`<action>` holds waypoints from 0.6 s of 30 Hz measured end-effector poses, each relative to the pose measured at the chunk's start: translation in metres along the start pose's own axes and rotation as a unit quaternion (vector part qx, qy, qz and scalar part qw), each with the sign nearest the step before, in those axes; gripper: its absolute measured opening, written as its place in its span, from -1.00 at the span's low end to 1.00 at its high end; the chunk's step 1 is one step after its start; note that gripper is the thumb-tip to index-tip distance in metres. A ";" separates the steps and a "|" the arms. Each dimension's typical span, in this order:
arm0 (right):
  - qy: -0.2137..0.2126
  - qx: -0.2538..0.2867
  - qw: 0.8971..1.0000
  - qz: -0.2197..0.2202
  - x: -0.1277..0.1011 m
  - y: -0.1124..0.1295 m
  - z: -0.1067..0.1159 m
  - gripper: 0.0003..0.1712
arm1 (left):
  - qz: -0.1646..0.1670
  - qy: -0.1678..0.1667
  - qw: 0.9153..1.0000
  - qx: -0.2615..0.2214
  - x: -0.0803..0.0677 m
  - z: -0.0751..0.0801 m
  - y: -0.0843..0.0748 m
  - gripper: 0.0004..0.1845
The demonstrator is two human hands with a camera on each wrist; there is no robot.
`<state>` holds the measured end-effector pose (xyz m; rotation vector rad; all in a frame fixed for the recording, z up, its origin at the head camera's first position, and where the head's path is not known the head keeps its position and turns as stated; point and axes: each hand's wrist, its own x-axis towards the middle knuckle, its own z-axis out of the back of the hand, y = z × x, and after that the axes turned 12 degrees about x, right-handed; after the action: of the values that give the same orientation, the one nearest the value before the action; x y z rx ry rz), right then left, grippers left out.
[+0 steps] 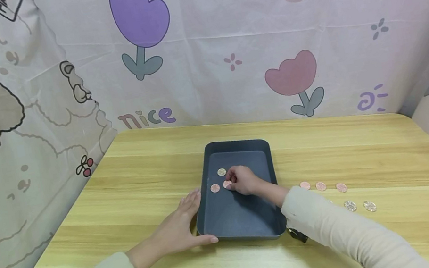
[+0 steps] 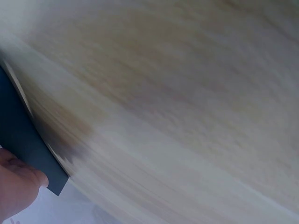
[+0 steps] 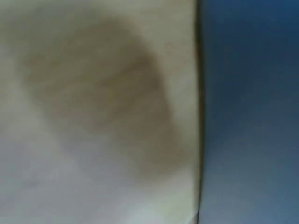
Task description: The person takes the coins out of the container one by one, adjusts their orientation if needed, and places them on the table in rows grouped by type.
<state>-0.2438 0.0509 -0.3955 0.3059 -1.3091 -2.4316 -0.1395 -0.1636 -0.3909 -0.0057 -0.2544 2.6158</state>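
A wooden counter (image 1: 141, 180) stands before cartoon curtains (image 1: 222, 32). The left hand (image 1: 179, 229) lies flat against the tray (image 1: 236, 223); the right hand (image 1: 244, 180) pinches a coin (image 1: 227, 183). Wrist views are blurred.

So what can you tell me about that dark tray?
The tray is dark blue-grey, rectangular with rounded corners and low walls, and looks like plastic. It lies flat on the wooden table. The left hand rests flat against its left edge, thumb along the near rim. The right hand reaches inside, pinching a coin beside two coins on its floor.
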 end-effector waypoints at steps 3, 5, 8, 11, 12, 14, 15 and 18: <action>0.011 -0.014 1.000 -0.005 0.000 0.002 0.002 -0.86 | 0.000 -0.001 1.000 0.002 0.000 0.000 0.000 0.25; 0.010 -0.014 1.000 -0.004 0.000 0.003 0.003 -0.85 | -0.001 -0.002 1.000 0.002 0.000 0.000 0.000 0.25; 0.003 -0.009 1.000 0.002 -0.002 0.003 0.005 -0.85 | 0.000 -0.002 1.000 0.000 0.000 0.000 0.000 0.25; -0.006 -0.007 1.000 0.009 -0.005 0.004 0.007 -0.84 | 0.001 -0.001 1.000 -0.002 0.001 -0.001 0.000 0.25; -0.006 -0.004 1.000 0.005 -0.006 0.004 0.008 -0.83 | 0.000 -0.002 1.000 -0.003 0.001 -0.001 0.000 0.25; -0.006 0.005 1.000 0.003 -0.009 0.005 0.010 -0.83 | 0.000 -0.002 1.000 -0.003 0.001 -0.001 0.001 0.25; -0.006 0.011 1.000 0.003 -0.010 0.006 0.012 -0.84 | -0.001 -0.002 1.000 -0.004 0.001 -0.001 0.001 0.25; -0.011 0.033 0.999 0.004 -0.014 0.007 0.015 -0.85 | 0.000 -0.002 1.000 -0.004 0.000 0.000 0.001 0.25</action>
<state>-0.2349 0.0646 -0.3806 0.2899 -1.3993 -2.3953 -0.1401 -0.1639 -0.3913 -0.0028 -0.2661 2.6150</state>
